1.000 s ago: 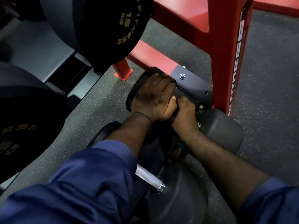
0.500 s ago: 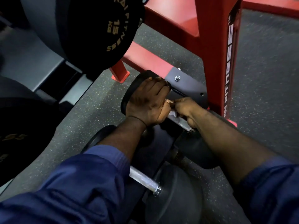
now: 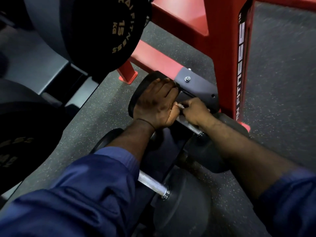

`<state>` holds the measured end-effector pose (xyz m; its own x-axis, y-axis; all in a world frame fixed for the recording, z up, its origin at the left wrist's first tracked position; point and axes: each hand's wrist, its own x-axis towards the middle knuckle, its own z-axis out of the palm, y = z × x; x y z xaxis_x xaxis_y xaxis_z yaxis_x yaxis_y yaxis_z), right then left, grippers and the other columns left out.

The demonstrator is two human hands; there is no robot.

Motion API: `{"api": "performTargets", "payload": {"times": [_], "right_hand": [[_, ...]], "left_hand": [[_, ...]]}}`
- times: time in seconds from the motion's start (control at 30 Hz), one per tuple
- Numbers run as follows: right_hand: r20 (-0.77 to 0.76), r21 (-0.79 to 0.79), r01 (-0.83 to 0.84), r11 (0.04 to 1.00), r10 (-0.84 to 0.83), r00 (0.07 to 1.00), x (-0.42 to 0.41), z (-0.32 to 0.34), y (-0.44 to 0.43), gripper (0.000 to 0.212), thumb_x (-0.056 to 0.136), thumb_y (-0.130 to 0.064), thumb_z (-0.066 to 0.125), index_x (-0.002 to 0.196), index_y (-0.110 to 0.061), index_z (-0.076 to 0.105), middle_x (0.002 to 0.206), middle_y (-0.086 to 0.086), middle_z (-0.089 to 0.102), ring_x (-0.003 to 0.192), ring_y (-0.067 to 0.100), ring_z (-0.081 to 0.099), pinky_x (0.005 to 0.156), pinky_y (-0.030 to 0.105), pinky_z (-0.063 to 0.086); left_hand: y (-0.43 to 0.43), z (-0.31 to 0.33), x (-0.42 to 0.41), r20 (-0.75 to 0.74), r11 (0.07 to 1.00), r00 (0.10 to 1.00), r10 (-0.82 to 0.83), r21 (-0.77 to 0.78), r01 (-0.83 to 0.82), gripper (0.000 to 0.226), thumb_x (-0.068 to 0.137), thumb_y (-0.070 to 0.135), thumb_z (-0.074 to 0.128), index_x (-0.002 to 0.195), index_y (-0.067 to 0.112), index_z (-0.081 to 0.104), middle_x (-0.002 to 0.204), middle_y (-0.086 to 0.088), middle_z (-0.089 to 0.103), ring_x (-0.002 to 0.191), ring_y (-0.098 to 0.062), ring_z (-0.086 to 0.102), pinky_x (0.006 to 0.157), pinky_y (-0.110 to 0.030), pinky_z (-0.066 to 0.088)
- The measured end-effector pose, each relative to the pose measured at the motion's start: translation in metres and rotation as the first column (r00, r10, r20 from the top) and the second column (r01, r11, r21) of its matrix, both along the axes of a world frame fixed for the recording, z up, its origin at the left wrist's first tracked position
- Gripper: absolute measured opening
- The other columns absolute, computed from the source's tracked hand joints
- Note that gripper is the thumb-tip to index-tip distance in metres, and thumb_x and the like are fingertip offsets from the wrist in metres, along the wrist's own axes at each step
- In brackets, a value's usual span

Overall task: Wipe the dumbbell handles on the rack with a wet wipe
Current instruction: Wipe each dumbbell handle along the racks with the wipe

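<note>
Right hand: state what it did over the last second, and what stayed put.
The right hand, holding the wet wipe, slid along the far dumbbell's handle toward the left hand, baring the handle's knurled right end. The left hand kept gripping that dumbbell's left head.

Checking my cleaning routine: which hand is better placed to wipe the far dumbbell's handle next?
Right. The right hand holds the wipe on the handle; the left hand only holds the dumbbell's end.
</note>
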<state>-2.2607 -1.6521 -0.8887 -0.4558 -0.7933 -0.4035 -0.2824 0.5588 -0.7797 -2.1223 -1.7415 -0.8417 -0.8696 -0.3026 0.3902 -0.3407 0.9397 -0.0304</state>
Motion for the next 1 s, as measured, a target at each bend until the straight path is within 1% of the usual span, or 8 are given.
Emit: {"api": "performTargets", "payload": {"times": [0.13, 0.3, 0.4, 0.5, 0.7, 0.77, 0.87, 1.0], "right_hand": [[0.008, 0.240, -0.135, 0.961, 0.137, 0.990, -0.004, -0.004, -0.011, 0.028, 0.103, -0.012, 0.051, 0.113, 0.008, 0.067, 0.119, 0.019, 0.069, 0.106, 0.029, 0.065, 0.079, 0.035, 0.051], [-0.035, 0.594, -0.419, 0.686, 0.543, 0.839, -0.026, 0.031, -0.011, 0.021, 0.095, -0.007, 0.054, 0.082, 0.000, 0.070, 0.085, 0.014, 0.070, 0.072, 0.026, 0.060, 0.061, 0.027, 0.043], [-0.049, 0.533, -0.393, 0.749, 0.491, 0.870, -0.025, 0.027, -0.021, 0.028, 0.088, 0.003, 0.052, 0.062, -0.005, 0.059, 0.046, 0.005, 0.058, 0.051, 0.019, 0.050, 0.041, 0.020, 0.038], [-0.082, 0.346, -0.306, 0.887, 0.354, 0.932, -0.016, 0.008, -0.027, 0.020, 0.093, 0.002, 0.051, 0.082, 0.004, 0.068, 0.075, 0.019, 0.066, 0.057, 0.020, 0.054, 0.047, 0.026, 0.041], [-0.188, 0.680, -0.523, 0.514, 0.811, 0.554, -0.046, 0.016, -0.019, 0.012, 0.084, -0.012, 0.067, 0.093, -0.009, 0.076, 0.101, 0.010, 0.074, 0.090, 0.029, 0.070, 0.074, 0.030, 0.056], [-0.300, 0.559, -0.524, 0.643, 0.746, 0.595, -0.046, 0.016, -0.017, 0.007, 0.089, -0.021, 0.069, 0.085, -0.015, 0.070, 0.096, 0.007, 0.072, 0.088, 0.027, 0.065, 0.069, 0.029, 0.048], [-0.351, 0.261, -0.358, 0.897, 0.433, 0.830, -0.033, 0.002, -0.021, 0.008, 0.089, -0.013, 0.070, 0.095, -0.010, 0.074, 0.103, 0.012, 0.074, 0.094, 0.028, 0.066, 0.070, 0.027, 0.042], [-0.126, 0.586, -0.378, 0.717, 0.541, 0.831, -0.028, 0.002, -0.016, 0.029, 0.089, -0.010, 0.063, 0.116, -0.010, 0.074, 0.120, 0.014, 0.070, 0.113, 0.029, 0.065, 0.082, 0.030, 0.052]], "left_hand": [[0.000, -0.001, 0.001, -0.021, 1.000, 1.000, -0.003, -0.006, 0.003, 0.043, 0.084, 0.026, 0.061, 0.119, 0.002, 0.071, 0.129, -0.017, 0.068, 0.124, -0.039, 0.061, 0.116, -0.048, 0.040], [0.000, 0.000, 0.000, -0.023, 1.000, 1.000, -0.002, 0.006, 0.003, 0.044, 0.082, 0.023, 0.061, 0.119, 0.001, 0.071, 0.130, -0.018, 0.068, 0.125, -0.039, 0.061, 0.116, -0.049, 0.040], [0.000, -0.001, 0.001, -0.027, 1.000, 1.000, -0.016, 0.000, 0.016, 0.043, 0.082, 0.023, 0.060, 0.118, 0.001, 0.072, 0.130, -0.018, 0.068, 0.125, -0.038, 0.062, 0.117, -0.049, 0.040], [-0.001, 0.000, 0.001, -0.020, 1.000, 1.000, -0.017, -0.006, 0.017, 0.045, 0.081, 0.024, 0.060, 0.118, 0.001, 0.072, 0.129, -0.019, 0.068, 0.125, -0.039, 0.062, 0.116, -0.049, 0.041], [0.000, 0.001, 0.000, -0.040, 1.000, 0.999, -0.017, -0.004, 0.017, 0.044, 0.080, 0.022, 0.062, 0.117, 0.001, 0.072, 0.128, -0.019, 0.069, 0.125, -0.039, 0.063, 0.115, -0.050, 0.042], [0.000, 0.000, 0.000, -0.025, 1.000, 1.000, -0.017, 0.006, 0.017, 0.044, 0.081, 0.023, 0.061, 0.117, 0.001, 0.072, 0.128, -0.020, 0.068, 0.125, -0.040, 0.062, 0.115, -0.051, 0.041], [-0.001, -0.001, 0.000, -0.007, 1.000, 1.000, -0.022, 0.011, 0.022, 0.044, 0.082, 0.025, 0.059, 0.118, 0.001, 0.071, 0.130, -0.020, 0.068, 0.126, -0.040, 0.061, 0.116, -0.051, 0.040], [-0.001, -0.003, 0.000, -0.035, 1.000, 0.999, -0.019, 0.000, 0.019, 0.046, 0.081, 0.023, 0.061, 0.120, 0.001, 0.072, 0.130, -0.020, 0.068, 0.126, -0.040, 0.062, 0.116, -0.051, 0.041]]}}
